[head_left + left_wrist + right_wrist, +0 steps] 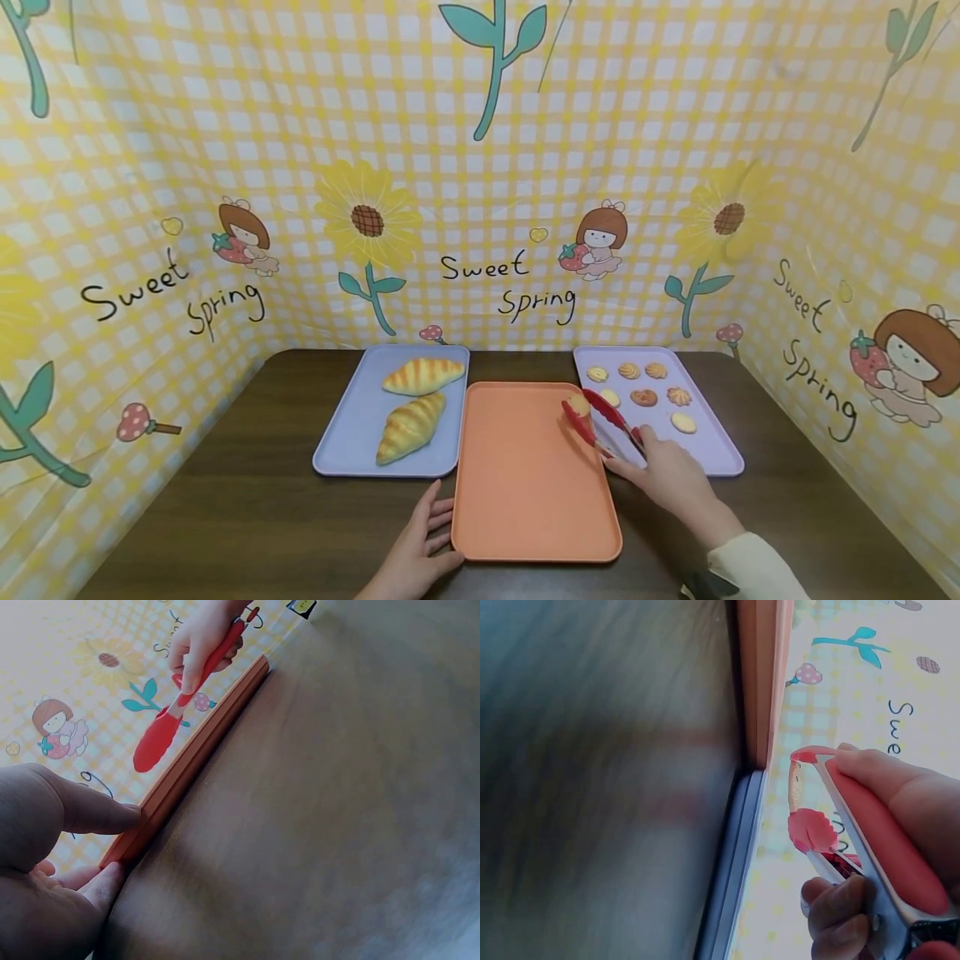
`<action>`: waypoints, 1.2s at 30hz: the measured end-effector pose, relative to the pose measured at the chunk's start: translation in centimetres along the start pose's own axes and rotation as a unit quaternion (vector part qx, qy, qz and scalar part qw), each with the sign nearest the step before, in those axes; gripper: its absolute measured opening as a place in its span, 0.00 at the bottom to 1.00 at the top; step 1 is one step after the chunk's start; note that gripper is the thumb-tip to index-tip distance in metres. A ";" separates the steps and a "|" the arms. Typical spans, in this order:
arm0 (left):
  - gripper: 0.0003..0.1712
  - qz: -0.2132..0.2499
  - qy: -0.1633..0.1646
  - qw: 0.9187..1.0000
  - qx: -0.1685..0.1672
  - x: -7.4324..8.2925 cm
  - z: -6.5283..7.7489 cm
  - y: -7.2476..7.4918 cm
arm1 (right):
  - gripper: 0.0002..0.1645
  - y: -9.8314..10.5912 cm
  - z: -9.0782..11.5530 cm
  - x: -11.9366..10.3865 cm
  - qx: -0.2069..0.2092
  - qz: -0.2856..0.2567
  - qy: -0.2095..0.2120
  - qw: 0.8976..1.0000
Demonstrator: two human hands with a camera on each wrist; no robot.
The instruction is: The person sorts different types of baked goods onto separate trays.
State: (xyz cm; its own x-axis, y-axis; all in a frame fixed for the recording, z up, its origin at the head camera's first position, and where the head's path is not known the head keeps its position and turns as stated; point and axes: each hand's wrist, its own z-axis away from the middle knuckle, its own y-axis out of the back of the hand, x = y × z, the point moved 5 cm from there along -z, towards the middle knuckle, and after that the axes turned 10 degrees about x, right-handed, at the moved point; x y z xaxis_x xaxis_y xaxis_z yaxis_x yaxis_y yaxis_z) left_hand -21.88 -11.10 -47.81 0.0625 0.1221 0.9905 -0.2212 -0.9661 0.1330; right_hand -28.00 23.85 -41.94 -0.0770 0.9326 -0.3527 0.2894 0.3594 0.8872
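My right hand [678, 483] grips a pair of red-tipped tongs [885, 832]. Pinched between the tong heads is a small round cookie [579, 406], seen edge-on in the right wrist view. In the head view it overlaps the right rim of the orange tray [532, 475]. With its thumb at the near left corner and its fingers along the left side, my left hand [420, 546] holds that tray. The left wrist view shows the thumb [105, 810] against the tray's rim. Several cookies [643, 397] lie on the purple tray [712, 454] to the right.
A blue tray [348, 446] stands on the left, bearing two croissants [411, 427]. All three trays sit side by side on a dark wooden table [247, 500]. Yellow checked cloth [480, 183] walls off the back and both sides.
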 end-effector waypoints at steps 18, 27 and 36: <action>0.56 -0.002 -0.028 1.000 0.007 0.3 0.3 -0.2 | 0.45 1.8 1.3 3.6 0.020 0.007 -0.014 1.000; 0.56 -0.002 -0.018 1.000 0.008 0.3 0.3 -0.2 | 0.48 2.6 1.5 5.5 0.015 0.028 -0.032 0.999; 0.56 -0.002 -0.015 1.000 0.007 0.2 0.2 -0.1 | 0.45 3.0 2.0 7.1 0.003 0.039 -0.044 0.998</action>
State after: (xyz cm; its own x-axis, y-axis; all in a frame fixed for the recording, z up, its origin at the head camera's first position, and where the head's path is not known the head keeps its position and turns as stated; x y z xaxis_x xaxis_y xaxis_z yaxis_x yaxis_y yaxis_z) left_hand -21.60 -11.02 -47.65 0.0934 0.1192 0.9885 -0.2073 -0.9687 0.1364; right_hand -25.77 31.45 -42.37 0.0292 0.9510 -0.3077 0.2977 0.2856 0.9109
